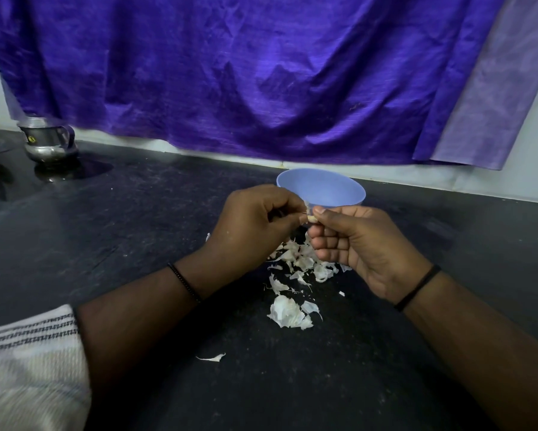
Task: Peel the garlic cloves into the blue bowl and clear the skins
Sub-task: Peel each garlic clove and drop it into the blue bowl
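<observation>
Both hands meet just in front of the pale blue plastic bowl (pixel 321 188), the left hand (pixel 255 219) and right hand (pixel 357 244) pinching one small cream garlic clove (pixel 310 216) between their fingertips. Below them, loose white papery garlic skins (pixel 295 275) lie scattered on the dark speckled stone counter (pixel 143 219). A shiny steel jug (pixel 47 142) stands far left beneath a wrinkled purple cloth (pixel 246 73).

There is one blue bowl (pixel 320 188). Just in front of the bowl, two hands (pixel 255 219) hold one garlic clove (pixel 311 218). Below the bowl lies one pile of many skins (pixel 295 269). Far left of the bowl stands one metal pot (pixel 47 141).
</observation>
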Motion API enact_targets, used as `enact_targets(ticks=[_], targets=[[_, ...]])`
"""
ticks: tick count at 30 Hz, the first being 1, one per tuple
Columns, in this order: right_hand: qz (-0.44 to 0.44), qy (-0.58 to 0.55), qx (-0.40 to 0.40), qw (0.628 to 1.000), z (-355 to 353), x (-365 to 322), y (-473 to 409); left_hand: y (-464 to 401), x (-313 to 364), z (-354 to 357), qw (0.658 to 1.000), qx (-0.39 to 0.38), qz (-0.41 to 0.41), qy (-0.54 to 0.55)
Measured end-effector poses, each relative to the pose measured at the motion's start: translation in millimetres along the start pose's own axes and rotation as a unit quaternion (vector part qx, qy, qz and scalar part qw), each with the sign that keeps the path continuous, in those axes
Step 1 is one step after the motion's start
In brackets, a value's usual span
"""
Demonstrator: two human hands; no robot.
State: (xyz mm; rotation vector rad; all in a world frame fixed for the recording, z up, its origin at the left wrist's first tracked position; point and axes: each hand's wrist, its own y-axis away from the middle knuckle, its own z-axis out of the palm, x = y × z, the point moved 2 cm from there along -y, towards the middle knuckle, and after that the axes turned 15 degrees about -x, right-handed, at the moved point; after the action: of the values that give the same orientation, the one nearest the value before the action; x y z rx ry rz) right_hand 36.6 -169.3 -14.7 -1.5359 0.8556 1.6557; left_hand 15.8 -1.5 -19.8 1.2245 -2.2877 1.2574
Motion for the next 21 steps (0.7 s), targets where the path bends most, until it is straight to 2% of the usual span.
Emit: enact_targets(ticks=[7, 14, 21], targets=[[0.011, -0.018, 0.004, 1.0, 4.4, -0.5, 1.0, -1.8, 0.1, 1.4, 0.999, -0.034, 0.03, -0.025], [0.011, -0.019, -0.001, 1.0, 6.8, -0.2, 0.7, -1.9, 3.1, 0.3, 0.997, -0.032, 0.05, -0.043], [0.01, -0.035, -0.01, 0.999, 7.1, -1.6, 1.8, -0.3, 6.5, 2.4, 0.989, -0.013, 0.091, -0.114]])
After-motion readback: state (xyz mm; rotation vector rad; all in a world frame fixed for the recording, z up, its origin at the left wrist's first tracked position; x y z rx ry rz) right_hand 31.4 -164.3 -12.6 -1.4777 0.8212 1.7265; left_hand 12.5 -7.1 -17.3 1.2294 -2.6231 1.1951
